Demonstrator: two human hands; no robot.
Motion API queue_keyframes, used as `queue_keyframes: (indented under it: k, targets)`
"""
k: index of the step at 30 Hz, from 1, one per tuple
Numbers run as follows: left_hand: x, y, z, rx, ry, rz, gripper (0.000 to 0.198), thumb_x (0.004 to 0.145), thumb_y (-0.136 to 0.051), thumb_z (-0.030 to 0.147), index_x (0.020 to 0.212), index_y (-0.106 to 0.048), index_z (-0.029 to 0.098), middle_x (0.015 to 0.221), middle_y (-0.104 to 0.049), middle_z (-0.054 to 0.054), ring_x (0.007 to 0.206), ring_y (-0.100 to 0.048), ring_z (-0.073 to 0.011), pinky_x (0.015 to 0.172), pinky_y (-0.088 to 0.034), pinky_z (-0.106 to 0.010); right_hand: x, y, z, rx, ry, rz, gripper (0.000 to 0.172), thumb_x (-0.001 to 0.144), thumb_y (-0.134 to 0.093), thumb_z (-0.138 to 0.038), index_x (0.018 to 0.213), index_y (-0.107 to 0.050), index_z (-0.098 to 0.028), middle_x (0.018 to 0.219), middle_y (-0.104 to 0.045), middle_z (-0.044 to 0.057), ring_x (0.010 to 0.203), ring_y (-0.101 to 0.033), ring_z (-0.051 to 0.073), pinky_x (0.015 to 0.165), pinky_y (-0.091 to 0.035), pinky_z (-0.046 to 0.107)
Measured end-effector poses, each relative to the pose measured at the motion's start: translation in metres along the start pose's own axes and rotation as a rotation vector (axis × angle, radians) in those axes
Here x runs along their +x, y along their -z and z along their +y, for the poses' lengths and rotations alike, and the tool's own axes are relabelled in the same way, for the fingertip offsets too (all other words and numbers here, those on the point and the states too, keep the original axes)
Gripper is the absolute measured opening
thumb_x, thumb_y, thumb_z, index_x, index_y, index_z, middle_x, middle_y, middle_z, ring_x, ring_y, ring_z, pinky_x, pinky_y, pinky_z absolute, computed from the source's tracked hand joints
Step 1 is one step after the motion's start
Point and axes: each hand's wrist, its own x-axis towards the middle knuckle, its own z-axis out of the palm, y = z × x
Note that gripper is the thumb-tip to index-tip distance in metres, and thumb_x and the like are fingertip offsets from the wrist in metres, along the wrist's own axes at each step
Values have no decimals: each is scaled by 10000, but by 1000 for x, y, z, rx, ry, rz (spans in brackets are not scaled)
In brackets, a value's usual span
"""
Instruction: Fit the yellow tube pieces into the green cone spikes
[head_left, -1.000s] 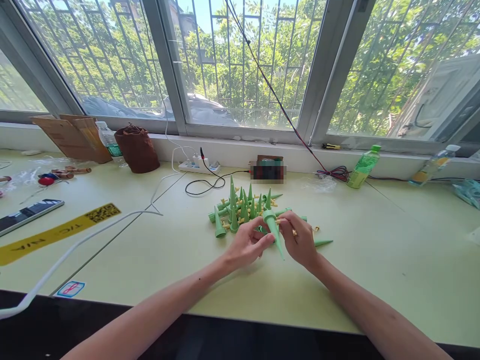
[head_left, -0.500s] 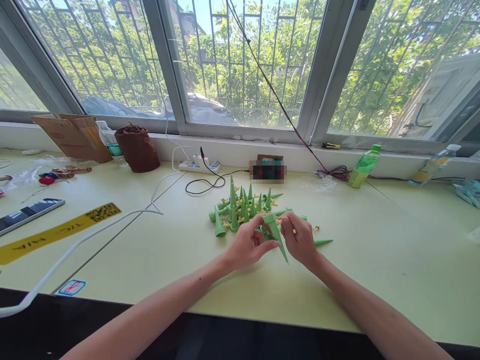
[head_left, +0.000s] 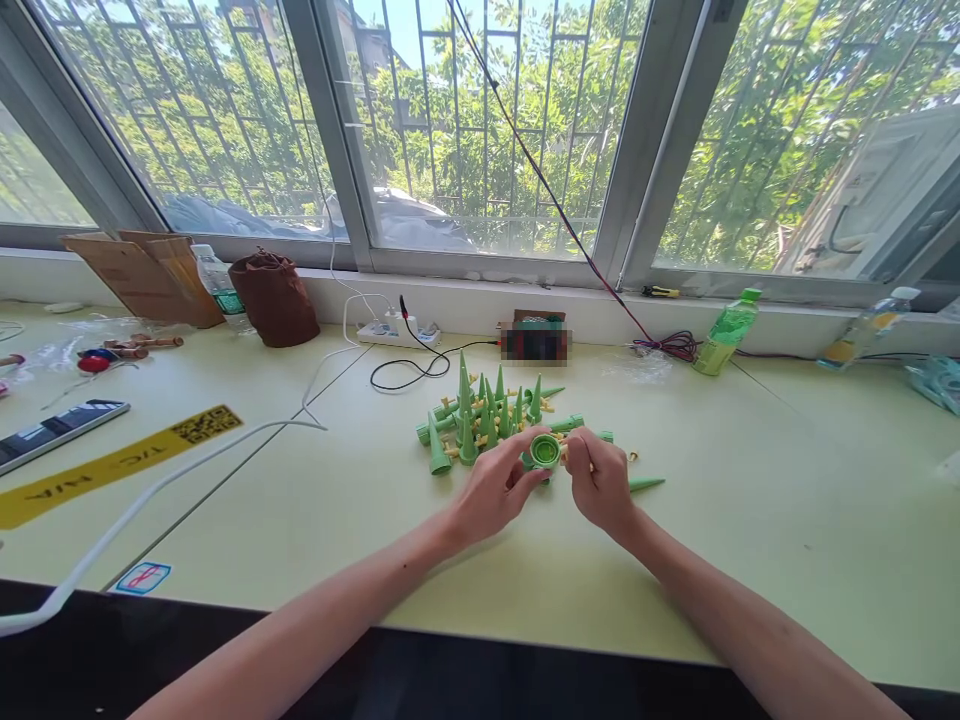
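Head view: green cone [head_left: 545, 451] open end faces camera, axis pointing away.

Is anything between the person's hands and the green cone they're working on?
Nothing visible stands between them. The left hand has its grip on the green cone, whose open end faces the camera. The right hand is against the cone's right side. The pile of cones lies behind it on the table.

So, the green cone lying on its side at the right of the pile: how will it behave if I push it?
It will probably roll in a curve, since the lying cone tapers to a point. Likely light and stiff: the held cone looks like hollow moulded plastic. Standing cones may tip easily.
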Motion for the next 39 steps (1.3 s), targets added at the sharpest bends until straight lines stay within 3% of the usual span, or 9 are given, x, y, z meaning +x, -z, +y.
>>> queue_keyframes:
  k: [2,5,7,9,15,24,29,33,39]
  targets:
    - [0,-1,2,-39,67,8,375,924,-551,293,1269,-461,179,733,-553,37,441,-378,-27,434,-295,-146,-3,-1,3,12,-19,50,311,1002,-361,-230,701,-433,-206,551,-426,-48,461,-368,88,482,-316,217]
    - [2,0,4,-139,185,19,277,949,-492,401,996,-579,142,680,-562,22,424,-423,-35,435,-324,-155,-6,-3,7,41,-64,118,271,1006,-362,-240,758,-466,-206,558,-404,-53,458,-364,91,477,-313,227]
    - [3,2,6,-255,256,-54,449,972,-404,483,797,-609,124,521,-496,31,397,-434,-55,439,-342,-171,-7,-3,8,62,-70,127,248,1004,-369,-232,788,-487,-204,574,-412,-50,460,-374,91,477,-317,230]
    - [5,4,8,-419,334,-163,588,968,-336,566,734,-624,110,472,-487,14,374,-438,-69,422,-342,-189,-7,-2,8,74,-46,111,230,998,-382,-212,804,-505,-202,596,-438,-44,468,-389,89,483,-327,230]
    - [8,7,11,-736,471,-283,685,908,-307,701,809,-607,93,527,-549,-27,386,-481,-100,400,-371,-224,-1,1,0,85,78,13,196,970,-419,-140,841,-554,-201,631,-503,-26,513,-450,97,511,-364,229]
    - [9,11,12,-753,446,-275,512,886,-487,624,898,-561,118,651,-585,-26,428,-505,-85,400,-371,-203,-1,1,-1,103,54,-17,214,967,-413,-139,795,-525,-199,625,-523,-19,521,-457,99,526,-377,225]
    - [9,14,13,-748,430,-321,468,920,-500,541,1108,-568,118,593,-537,11,457,-515,-90,414,-362,-184,-1,0,-1,38,32,10,249,980,-397,-182,750,-490,-201,583,-456,-39,477,-388,91,491,-325,217]
    - [9,14,12,-721,375,-328,485,918,-547,470,1299,-508,173,798,-597,-30,505,-540,-70,427,-385,-174,0,1,-3,-38,13,19,319,996,-370,-232,683,-426,-210,540,-399,-49,455,-343,93,476,-303,221]
    - [7,13,11,-620,339,-318,531,907,-581,414,1388,-428,251,1108,-571,-91,520,-525,-29,413,-399,-153,1,2,-4,-88,-14,0,376,1005,-356,-259,632,-374,-213,512,-374,-55,434,-313,88,460,-278,222]
